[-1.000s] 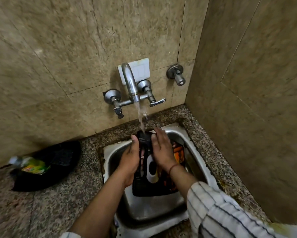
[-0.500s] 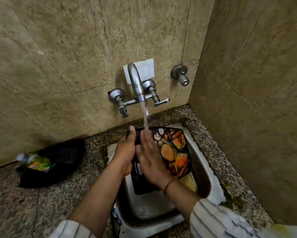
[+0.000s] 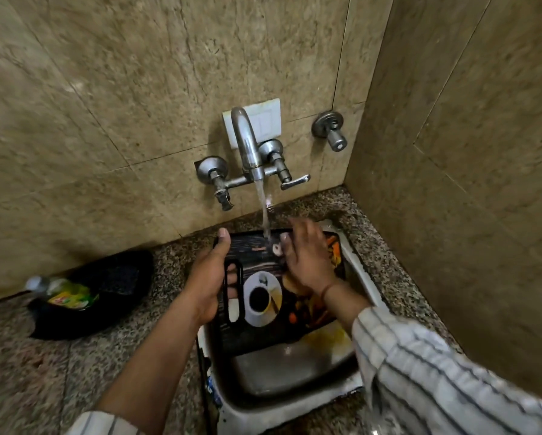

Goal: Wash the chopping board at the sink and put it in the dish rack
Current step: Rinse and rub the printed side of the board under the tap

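The chopping board [image 3: 265, 321] is dark, printed with a coffee cup and food, and has a slot handle on its left side. It lies nearly flat over the steel sink [image 3: 282, 372], printed face up. My left hand [image 3: 208, 277] grips its left edge, with fingers showing through the handle slot. My right hand [image 3: 307, 255] lies flat on the board's far right part, fingers spread. Water runs from the tap [image 3: 247, 146] onto the board's far edge, just left of my right hand.
A black bowl-like container [image 3: 116, 287] with a green-labelled bottle [image 3: 64, 293] sits on the granite counter [image 3: 59, 372] to the left. Tiled walls close in behind and on the right. A second wall valve [image 3: 331, 130] sticks out right of the tap.
The board has turned from nearly edge-on to flat with its printed face up. My right hand slid from the board's middle to its far right part. My left hand kept its grip.
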